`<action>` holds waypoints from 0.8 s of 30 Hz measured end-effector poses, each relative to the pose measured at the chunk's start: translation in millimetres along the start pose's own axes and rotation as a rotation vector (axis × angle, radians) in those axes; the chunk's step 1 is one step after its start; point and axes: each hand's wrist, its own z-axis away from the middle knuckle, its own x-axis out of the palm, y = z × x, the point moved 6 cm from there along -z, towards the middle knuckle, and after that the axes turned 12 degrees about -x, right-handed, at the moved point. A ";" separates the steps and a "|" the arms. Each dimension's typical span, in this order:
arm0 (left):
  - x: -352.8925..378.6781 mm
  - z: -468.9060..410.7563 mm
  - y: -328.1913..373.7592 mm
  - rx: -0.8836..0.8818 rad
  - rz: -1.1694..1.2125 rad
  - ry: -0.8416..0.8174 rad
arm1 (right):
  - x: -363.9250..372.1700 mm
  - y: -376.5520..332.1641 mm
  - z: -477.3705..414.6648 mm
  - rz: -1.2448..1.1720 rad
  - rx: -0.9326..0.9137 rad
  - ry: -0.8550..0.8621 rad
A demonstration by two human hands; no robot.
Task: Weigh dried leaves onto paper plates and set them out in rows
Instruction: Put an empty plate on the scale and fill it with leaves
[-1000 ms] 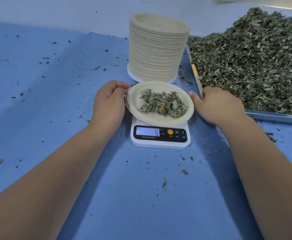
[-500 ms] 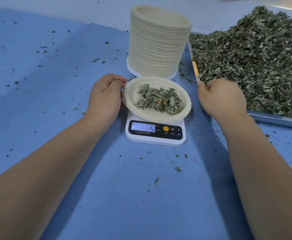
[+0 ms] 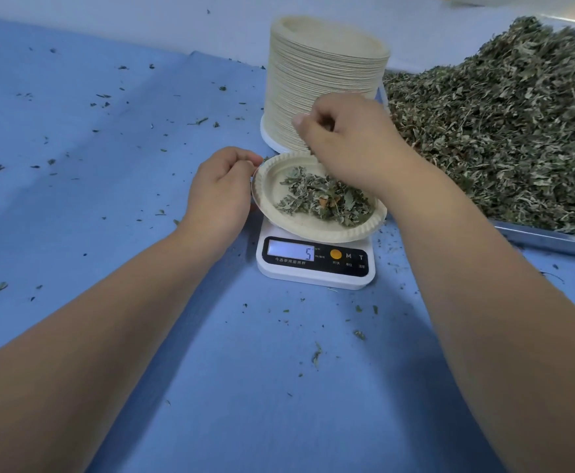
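Pinching the plate (image 3: 272,196) rim on the scale (image 3: 317,278), the left hand (image 3: 219,196) keeps its grip clamped; the right hand (image 3: 351,145) hovers over the leaves (image 3: 323,199), fingers curled, grip impossible to tell

plate stack (image 3: 323,80) behind scale (image 3: 313,271), leaf tray (image 3: 552,240) right

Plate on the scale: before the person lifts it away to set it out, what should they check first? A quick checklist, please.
1. Scale display shows a weight: ok, it reads 5.
2. Dried leaves lie inside the plate rim: ok.
3. Left hand grips the plate's left edge: ok.
4. Right hand is clear of the plate: not ok, it hangs over the far edge.
5. Right hand is free of loose leaves: cannot tell, its fingers are curled.
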 end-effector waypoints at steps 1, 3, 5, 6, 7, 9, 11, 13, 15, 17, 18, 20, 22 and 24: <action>0.5 0.1 0.2 0.004 -0.009 0.002 | 3.3 -1.0 -1.4 -0.004 0.002 -0.057; 0.0 -0.2 0.4 0.008 -0.018 0.008 | 5.4 -1.0 0.2 -0.014 0.003 -0.113; -0.3 -1.0 0.7 0.006 -0.018 0.008 | 2.0 1.6 8.0 -0.052 0.011 -0.093; -0.2 -1.2 0.8 0.007 -0.022 0.008 | -0.7 4.6 13.1 -0.087 0.020 -0.065; -0.3 -1.3 1.1 0.009 -0.024 0.011 | -4.7 8.9 18.7 -0.123 0.032 -0.027; -0.4 -1.1 1.2 0.009 -0.018 0.015 | -16.0 22.3 31.1 -0.166 0.068 0.085; 0.3 -0.7 1.3 0.007 -0.012 0.008 | -28.6 41.5 46.6 -0.129 0.124 0.221; 1.0 -0.7 0.8 0.003 -0.016 0.004 | -37.5 62.2 66.0 0.012 0.181 0.307; 2.0 -0.8 0.2 -0.002 -0.019 -0.001 | -39.7 81.7 83.0 0.158 0.232 0.292; 2.6 -1.3 -0.3 -0.002 -0.032 -0.005 | -33.3 96.8 92.9 0.258 0.290 0.169; 2.9 -1.7 -0.3 -0.001 -0.038 -0.007 | -28.8 101.9 95.7 0.309 0.325 0.095; 3.6 -3.2 -0.9 -0.006 -0.038 -0.013 | -21.8 107.5 97.8 0.405 0.377 -0.007; 2.8 -4.6 -1.7 -0.007 -0.041 -0.010 | -18.6 108.3 97.2 0.441 0.383 -0.040; 2.6 -4.4 -2.2 -0.006 -0.042 -0.006 | -22.5 111.8 98.3 0.466 0.397 -0.039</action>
